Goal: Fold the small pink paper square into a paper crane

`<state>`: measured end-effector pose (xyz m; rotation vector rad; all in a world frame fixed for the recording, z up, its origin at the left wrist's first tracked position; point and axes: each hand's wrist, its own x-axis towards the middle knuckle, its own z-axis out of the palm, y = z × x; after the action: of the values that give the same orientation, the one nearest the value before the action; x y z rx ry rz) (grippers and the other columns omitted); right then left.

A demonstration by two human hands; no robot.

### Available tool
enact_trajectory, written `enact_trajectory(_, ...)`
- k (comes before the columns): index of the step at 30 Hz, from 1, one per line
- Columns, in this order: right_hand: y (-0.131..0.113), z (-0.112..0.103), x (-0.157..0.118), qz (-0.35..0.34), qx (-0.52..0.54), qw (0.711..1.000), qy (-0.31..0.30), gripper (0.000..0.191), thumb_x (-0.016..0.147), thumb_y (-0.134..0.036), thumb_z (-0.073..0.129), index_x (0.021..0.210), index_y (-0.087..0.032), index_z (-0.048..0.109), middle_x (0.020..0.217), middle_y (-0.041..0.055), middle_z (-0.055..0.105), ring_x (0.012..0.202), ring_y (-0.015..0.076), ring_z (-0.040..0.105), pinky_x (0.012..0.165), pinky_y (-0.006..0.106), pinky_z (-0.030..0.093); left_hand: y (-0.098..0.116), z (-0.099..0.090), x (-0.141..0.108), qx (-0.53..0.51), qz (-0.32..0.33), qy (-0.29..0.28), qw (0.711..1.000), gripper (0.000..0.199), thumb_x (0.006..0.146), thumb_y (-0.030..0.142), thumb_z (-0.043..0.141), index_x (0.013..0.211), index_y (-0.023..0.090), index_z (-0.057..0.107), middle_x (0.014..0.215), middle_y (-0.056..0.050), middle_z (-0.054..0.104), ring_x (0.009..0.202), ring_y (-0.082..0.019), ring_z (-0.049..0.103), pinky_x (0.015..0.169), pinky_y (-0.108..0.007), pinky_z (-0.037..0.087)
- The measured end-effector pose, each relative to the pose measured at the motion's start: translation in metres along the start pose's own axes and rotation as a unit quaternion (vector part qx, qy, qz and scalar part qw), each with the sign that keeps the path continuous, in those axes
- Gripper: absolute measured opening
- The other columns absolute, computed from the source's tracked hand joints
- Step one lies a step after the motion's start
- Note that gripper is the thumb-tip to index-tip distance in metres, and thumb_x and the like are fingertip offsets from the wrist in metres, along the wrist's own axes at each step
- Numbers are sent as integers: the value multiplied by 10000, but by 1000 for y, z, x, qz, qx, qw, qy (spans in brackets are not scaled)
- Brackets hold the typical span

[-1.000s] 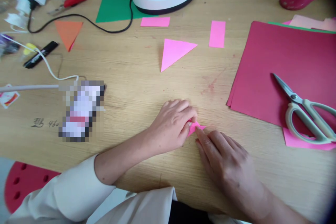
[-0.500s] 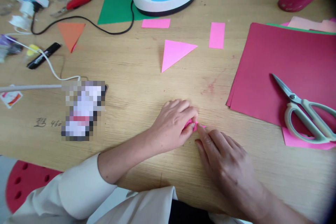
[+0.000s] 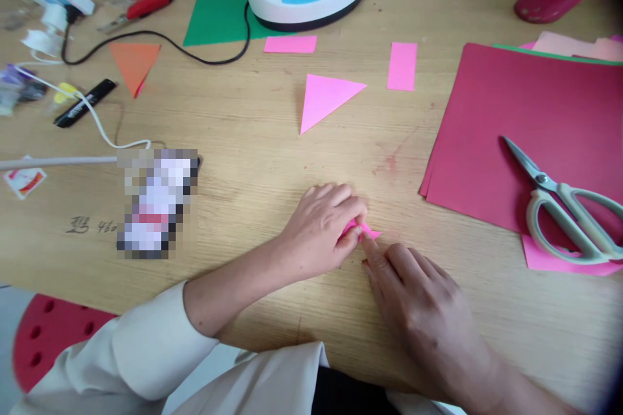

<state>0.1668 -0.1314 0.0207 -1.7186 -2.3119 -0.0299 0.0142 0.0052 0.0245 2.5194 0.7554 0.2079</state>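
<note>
left hand (image 3: 324,227): i'm pinching the small pink paper (image 3: 372,233) between thumb and forefinger | right hand (image 3: 421,305): i'm touching it with a forefinger, cannot tell whether the thumb is gripping | paper: sitting between my hands, well left of the scissors (image 3: 542,179)

And there on the left, handwritten on the table (image 3: 253,175), the number 460 (image 3: 107,227), with a scrawled mark (image 3: 79,225) just left of it that's hard to make out! Farther off, white lettering (image 3: 84,104) runs along a black strip (image 3: 104,87), too blurred to read.
</note>
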Motion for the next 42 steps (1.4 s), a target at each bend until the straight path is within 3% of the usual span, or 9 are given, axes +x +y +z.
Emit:
enact_trajectory(11,-2,-1,0,2,-19,1000,20,283,960,-113,528,1218,-36,617,755,43,581,678,177,539,593,336,395,-1,1,0,7,12,12,1000,41,883,190,527,920,197,543,991,-43,570,964,-217,511,852,-364,375)
enact_trajectory(15,0,-1,-1,8,-3,1000,18,335,983,-151,508,1295,-45,572,805,48,613,704,176,555,629,336,413,0,0,0,5,9,7,1000,44,912,225,517,913,197,550,995,-49,575,962,-219,515,849,-365,378)
enact_trajectory(24,-11,-2,2,23,-109,994,23,371,1025,-297,468,1230,-38,635,706,53,633,611,177,536,569,344,356,0,1,-1,6,6,8,1000,50,895,199,508,920,197,552,1010,-56,578,968,-219,518,860,-367,390)
enact_trajectory(30,-11,-3,2,36,-123,991,29,359,1023,-282,461,1212,-38,645,742,70,670,601,175,557,564,336,358,0,2,-1,15,7,12,1000,46,876,184,519,908,196,550,993,-49,575,971,-220,520,862,-368,396)
enact_trajectory(39,8,-3,4,67,-85,991,84,245,996,-271,525,1097,-124,693,714,20,662,633,169,597,604,319,362,-3,1,-6,-25,21,34,999,248,872,148,530,1116,188,549,1126,-84,540,1049,-215,530,947,-381,450)
enact_trajectory(42,12,-4,6,78,-55,992,88,219,986,-252,534,1099,-145,689,740,14,675,648,164,605,611,307,363,-5,1,-9,-38,24,48,998,189,865,154,559,1051,187,561,1139,-91,507,1066,-214,513,963,-374,456)
